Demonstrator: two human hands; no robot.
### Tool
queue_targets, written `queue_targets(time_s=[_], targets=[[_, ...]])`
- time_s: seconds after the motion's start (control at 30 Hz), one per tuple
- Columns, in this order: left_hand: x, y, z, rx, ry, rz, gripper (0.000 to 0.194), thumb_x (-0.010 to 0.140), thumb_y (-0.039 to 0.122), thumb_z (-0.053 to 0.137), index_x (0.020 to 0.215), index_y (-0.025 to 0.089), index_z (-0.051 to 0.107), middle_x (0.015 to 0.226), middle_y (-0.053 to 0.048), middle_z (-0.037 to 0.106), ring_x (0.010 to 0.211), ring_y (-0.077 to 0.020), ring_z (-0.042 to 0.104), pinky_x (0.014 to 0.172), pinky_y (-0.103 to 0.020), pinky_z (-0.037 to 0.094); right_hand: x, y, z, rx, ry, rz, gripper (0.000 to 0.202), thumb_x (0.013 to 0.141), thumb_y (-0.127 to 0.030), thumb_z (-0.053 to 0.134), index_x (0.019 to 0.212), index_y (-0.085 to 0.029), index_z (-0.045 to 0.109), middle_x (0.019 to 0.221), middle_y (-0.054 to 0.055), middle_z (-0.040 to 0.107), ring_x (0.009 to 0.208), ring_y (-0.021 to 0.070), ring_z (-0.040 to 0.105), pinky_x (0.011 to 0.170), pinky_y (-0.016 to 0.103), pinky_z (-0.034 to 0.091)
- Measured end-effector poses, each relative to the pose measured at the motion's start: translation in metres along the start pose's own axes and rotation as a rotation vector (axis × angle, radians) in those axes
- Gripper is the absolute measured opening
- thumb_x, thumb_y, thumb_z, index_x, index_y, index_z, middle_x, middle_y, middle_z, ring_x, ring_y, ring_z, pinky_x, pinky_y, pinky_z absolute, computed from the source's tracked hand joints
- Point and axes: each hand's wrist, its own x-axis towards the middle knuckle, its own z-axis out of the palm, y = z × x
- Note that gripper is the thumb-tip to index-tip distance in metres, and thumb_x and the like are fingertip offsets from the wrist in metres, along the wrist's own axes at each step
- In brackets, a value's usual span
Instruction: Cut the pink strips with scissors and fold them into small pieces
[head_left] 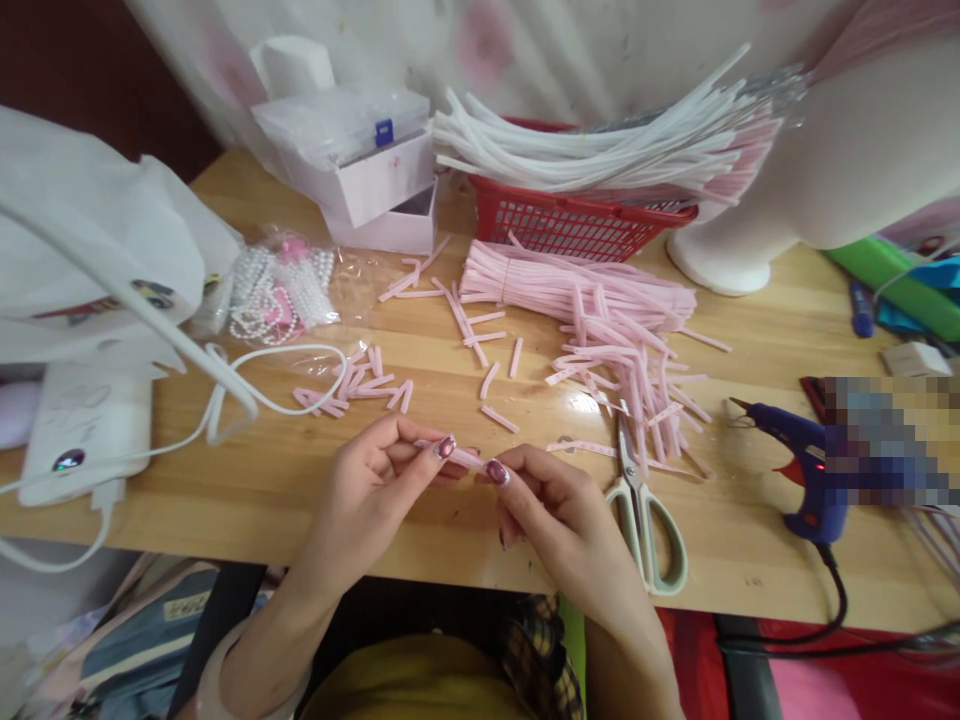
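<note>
I take the short pink strip [466, 457] as the centre of the dial, with 12 o'clock at the far side of the wooden tabletop [225, 490]; the strip sits between both hands, over the near part of that surface. The left hand [367, 490], at 8 to 9 o'clock, pinches the strip between thumb and fingers. The right hand [555, 510], at 4 o'clock, pinches the other end, thumb uppermost; its fingertip behind the strip is hidden, so I cannot judge the pressure. For good control, I would hold with the pads rather than the long nails, since the strip looks soft and may crease. I would work in small movements, align both thumbs along the strip, and apply equal light force from 9 and 3 o'clock to prevent twisting. I would also steer the right wrist clear of the scissors [634, 485], just beside it at 3 to 4 o'clock, and of the glue gun [795, 440], well apart at 3 o'clock. Similar cut pieces [371, 385] lie at 10 o'clock; the tied pink bundle [555, 285] lies at 1 o'clock.
</note>
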Motion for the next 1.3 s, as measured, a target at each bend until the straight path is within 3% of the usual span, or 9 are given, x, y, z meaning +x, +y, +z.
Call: queue_targets(time_s=[0.1,0.27,0.37,0.47,0.53,0.6,0.73,0.93,1.3], targets=[[0.001,0.000,-0.002,-0.003,0.001,0.006,0.013,0.084,0.027,0.072,0.079,0.017,0.065,0.070,-0.002,0.078,0.062,-0.0150,0.075,0.066,-0.022,0.063,-0.001,0.001,-0.007,-0.132,0.042,-0.041,0.047,0.103,-0.047,0.043,0.068,-0.019,0.059,0.059,-0.001,0.060,0.057,0.0127,0.055,0.058,0.025,0.040],[0.000,0.007,-0.006,0.038,0.070,0.060,0.008,0.081,0.021,0.073,0.080,0.017,0.067,0.068,0.000,0.077,0.060,-0.0133,0.074,0.064,-0.020,0.062,-0.009,-0.001,-0.029,-0.378,0.028,-0.117,0.054,0.104,-0.048,0.037,0.070,-0.019,0.067,0.064,0.002,0.060,0.061,0.0157,0.056,0.061,0.029,0.041],[0.001,0.015,-0.005,0.080,0.049,0.086,0.005,0.080,0.018,0.071,0.077,0.018,0.067,0.066,0.002,0.076,0.061,-0.0138,0.074,0.062,-0.020,0.062,-0.009,-0.008,-0.032,-0.520,0.161,-0.257,0.035,0.101,-0.044,0.048,0.097,-0.020,0.073,0.091,0.007,0.065,0.089,0.0221,0.061,0.079,0.034,0.045],[0.000,0.023,-0.004,0.133,0.014,0.120,0.003,0.080,0.018,0.070,0.077,0.019,0.068,0.069,0.002,0.077,0.062,-0.0134,0.074,0.063,-0.020,0.062,-0.003,-0.016,-0.022,-0.380,0.078,-0.298,0.028,0.099,-0.037,0.054,0.120,-0.022,0.064,0.119,0.009,0.064,0.116,0.0234,0.058,0.096,0.035,0.043],[-0.002,0.027,-0.003,0.161,-0.006,0.125,0.002,0.080,0.018,0.069,0.079,0.020,0.069,0.071,0.002,0.078,0.063,-0.0125,0.074,0.063,-0.018,0.061,0.002,-0.016,-0.011,-0.171,-0.068,-0.220,0.024,0.101,-0.036,0.053,0.116,-0.022,0.064,0.109,0.007,0.069,0.105,0.0193,0.064,0.090,0.030,0.047],[-0.004,0.029,-0.002,0.168,-0.024,0.114,0.002,0.081,0.019,0.069,0.079,0.020,0.068,0.072,0.003,0.078,0.066,-0.0121,0.075,0.063,-0.017,0.060,0.006,-0.013,-0.002,0.023,-0.143,-0.120,0.023,0.101,-0.038,0.052,0.106,-0.020,0.065,0.085,0.002,0.069,0.081,0.0145,0.067,0.075,0.025,0.049],[-0.008,0.028,-0.001,0.183,-0.048,0.079,0.002,0.083,0.021,0.069,0.083,0.021,0.066,0.075,0.003,0.078,0.069,-0.0110,0.075,0.062,-0.013,0.057,0.010,-0.006,0.005,0.197,-0.130,-0.026,0.026,0.098,-0.043,0.057,0.094,-0.018,0.061,0.060,-0.005,0.058,0.056,0.0088,0.055,0.056,0.020,0.039],[-0.010,0.029,-0.001,0.269,-0.039,0.049,0.016,0.084,0.025,0.067,0.098,0.022,0.062,0.074,0.003,0.078,0.064,-0.0122,0.073,0.057,-0.014,0.055,0.007,-0.007,0.002,0.212,-0.137,-0.004,0.031,0.096,-0.048,0.059,0.092,-0.017,0.060,0.061,-0.004,0.060,0.057,0.0095,0.057,0.060,0.022,0.042],[-0.011,0.036,0.003,0.320,-0.081,0.078,0.018,0.084,0.021,0.064,0.102,0.024,0.061,0.078,0.004,0.080,0.070,-0.0123,0.076,0.064,-0.014,0.058,0.004,-0.009,-0.008,-0.020,-0.140,-0.044,0.041,0.099,-0.050,0.050,0.074,-0.019,0.061,0.071,-0.001,0.063,0.070,0.0129,0.058,0.069,0.025,0.042]])
